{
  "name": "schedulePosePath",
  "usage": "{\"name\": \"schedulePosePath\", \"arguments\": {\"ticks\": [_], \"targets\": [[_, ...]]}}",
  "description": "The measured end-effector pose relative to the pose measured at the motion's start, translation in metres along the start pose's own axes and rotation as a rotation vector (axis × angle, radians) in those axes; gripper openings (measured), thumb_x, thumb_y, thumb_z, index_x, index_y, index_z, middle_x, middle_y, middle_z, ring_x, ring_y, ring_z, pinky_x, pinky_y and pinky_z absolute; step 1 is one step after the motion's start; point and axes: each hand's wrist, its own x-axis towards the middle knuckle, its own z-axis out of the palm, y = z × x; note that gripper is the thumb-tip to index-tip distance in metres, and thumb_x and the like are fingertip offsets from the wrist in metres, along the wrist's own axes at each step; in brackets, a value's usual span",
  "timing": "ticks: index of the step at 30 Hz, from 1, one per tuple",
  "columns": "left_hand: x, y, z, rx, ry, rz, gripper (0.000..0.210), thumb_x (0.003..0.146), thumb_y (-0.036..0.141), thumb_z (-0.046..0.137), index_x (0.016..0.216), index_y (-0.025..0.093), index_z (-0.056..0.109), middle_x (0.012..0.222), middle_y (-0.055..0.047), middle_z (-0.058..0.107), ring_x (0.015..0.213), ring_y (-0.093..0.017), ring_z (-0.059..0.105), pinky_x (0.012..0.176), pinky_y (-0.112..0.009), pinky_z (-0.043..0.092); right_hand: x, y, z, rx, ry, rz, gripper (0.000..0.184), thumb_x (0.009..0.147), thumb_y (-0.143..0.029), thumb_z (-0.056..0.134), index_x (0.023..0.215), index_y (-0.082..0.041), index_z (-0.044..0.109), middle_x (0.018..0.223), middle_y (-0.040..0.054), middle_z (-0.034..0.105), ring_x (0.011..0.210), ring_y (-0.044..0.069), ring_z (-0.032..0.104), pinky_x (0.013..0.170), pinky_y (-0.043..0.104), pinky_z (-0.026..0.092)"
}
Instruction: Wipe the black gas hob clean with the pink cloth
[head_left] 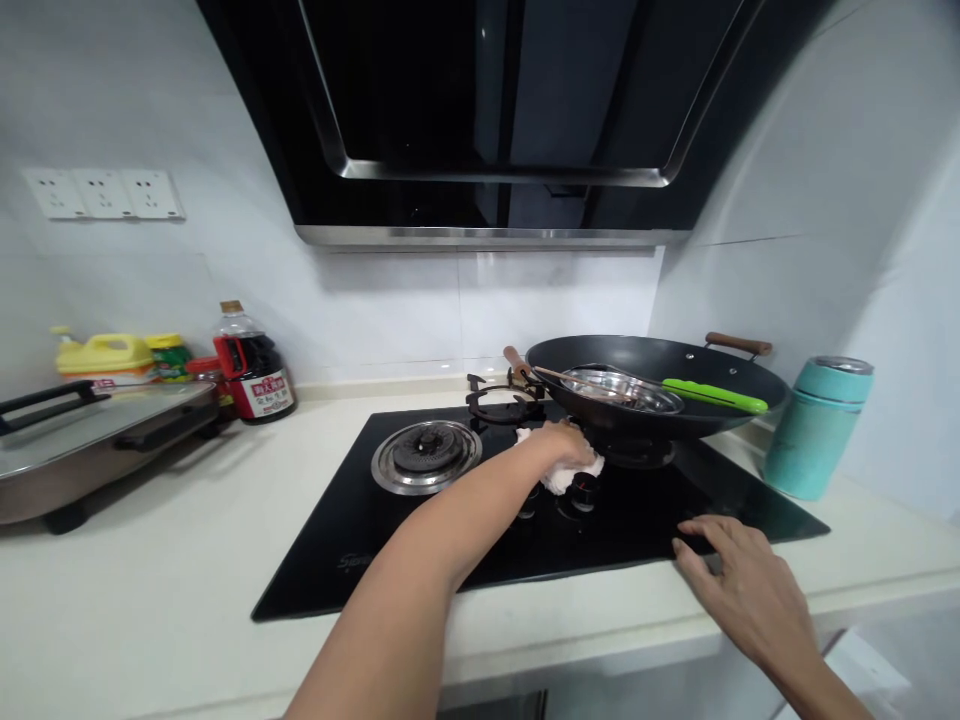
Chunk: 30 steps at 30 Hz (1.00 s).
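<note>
Head view: right hand (742, 580) nearest, fingers loosely spread at the cooktop's (637, 530) front edge, holding nothing. Beyond, left hand (562, 443), fingers apparently grasping a white cloth (559, 481) on the glass, just behind the knobs (585, 490). Cloth looks light, limp, hard to damage; best bunched from above. Crumpled, no clear front; visible length slants left-rear to right-front.

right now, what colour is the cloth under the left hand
The cloth is white, best seen in the head view.

Left grip (568, 445) outstretched, palm down; right grip (750, 585) loosely curved
</note>
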Motion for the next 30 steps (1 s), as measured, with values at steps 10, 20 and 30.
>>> {"name": "schedulePosePath", "arguments": {"ticks": [10, 20, 30], "targets": [[-0.033, 0.044, -0.005, 0.079, -0.040, 0.217, 0.047, 0.078, 0.054, 0.066, 0.118, 0.030, 0.075, 0.130, -0.008, 0.074, 0.120, -0.036, 0.067, 0.099, -0.047, 0.055, 0.001, 0.000, 0.000, 0.015, 0.002, -0.002, 0.043, 0.094, -0.060, 0.042, 0.103, -0.029, 0.070, 0.120, 0.0059, 0.069, 0.109, 0.032, 0.061, 0.086, 0.049, 0.051], [-0.053, 0.134, 0.031, 0.012, 0.016, 0.602, 0.040, 0.082, 0.045, 0.057, 0.118, 0.032, 0.068, 0.132, -0.008, 0.065, 0.125, -0.036, 0.061, 0.104, -0.056, 0.048, 0.000, 0.014, 0.001, 0.269, 0.235, 0.046, 0.061, 0.100, -0.060, 0.029, 0.128, -0.015, 0.059, 0.137, 0.0206, 0.060, 0.130, 0.037, 0.054, 0.111, 0.055, 0.041], [-0.085, 0.126, 0.063, -0.042, 0.191, 0.239, 0.083, 0.079, 0.071, 0.051, 0.151, 0.029, 0.050, 0.165, -0.018, 0.037, 0.156, -0.050, 0.017, 0.120, -0.073, 0.001, 0.009, 0.024, 0.010, 0.354, 0.083, 0.226, 0.076, 0.100, -0.064, 0.022, 0.146, -0.012, 0.052, 0.149, 0.0210, 0.055, 0.139, 0.039, 0.048, 0.118, 0.057, 0.034]]}}
